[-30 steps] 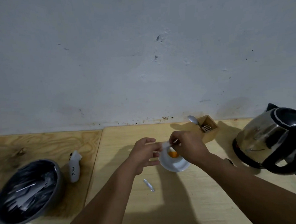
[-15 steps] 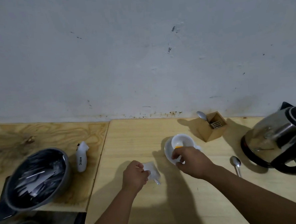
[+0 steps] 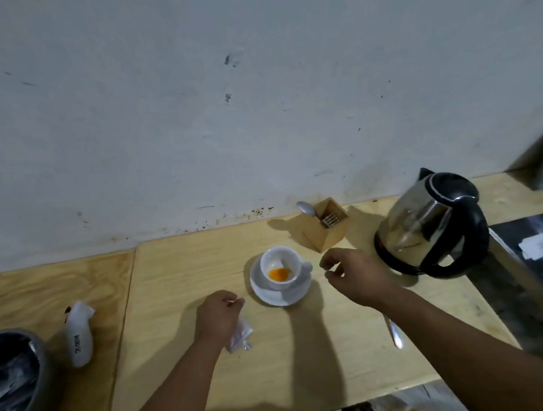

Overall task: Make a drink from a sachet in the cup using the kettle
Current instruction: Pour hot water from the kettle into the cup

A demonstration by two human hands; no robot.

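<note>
I see the cup (image 3: pixel 280 266) standing on its saucer (image 3: pixel 277 295), just left of the right hand (image 3: pixel 355 275) and just beyond and to the right of the left hand (image 3: pixel 219 316). The cup holds a small heap of orange powder (image 3: pixel 279 274) at the bottom; I see no liquid in it. The kettle (image 3: pixel 433 224), lid down, stands just right of and beyond the right hand, with its handle turned toward me. Beyond the right hand a wooden holder (image 3: pixel 324 229) contains a spoon (image 3: pixel 307 208) and a fork (image 3: pixel 330 219). Far left of the left hand, a dark bowl (image 3: pixel 20 379) holds pale strips that I cannot identify. A white bottle (image 3: pixel 79 337) lies between that bowl and the left hand.

The right hand hovers empty, fingers loosely curled with thumb and forefinger apart. The left hand is closed, pinching something small at the fingertips; I cannot tell what. The crumpled sachet (image 3: pixel 240 336) lies on the table (image 3: pixel 179 274) against the near right side of that hand; I cannot tell whether the hand holds it.

A second spoon (image 3: pixel 394 333) lies under the right forearm. The near table edge runs below both forearms. Bare board lies open beyond the left hand up to the wall (image 3: pixel 194 114), and a seam in the boards runs left of it.
</note>
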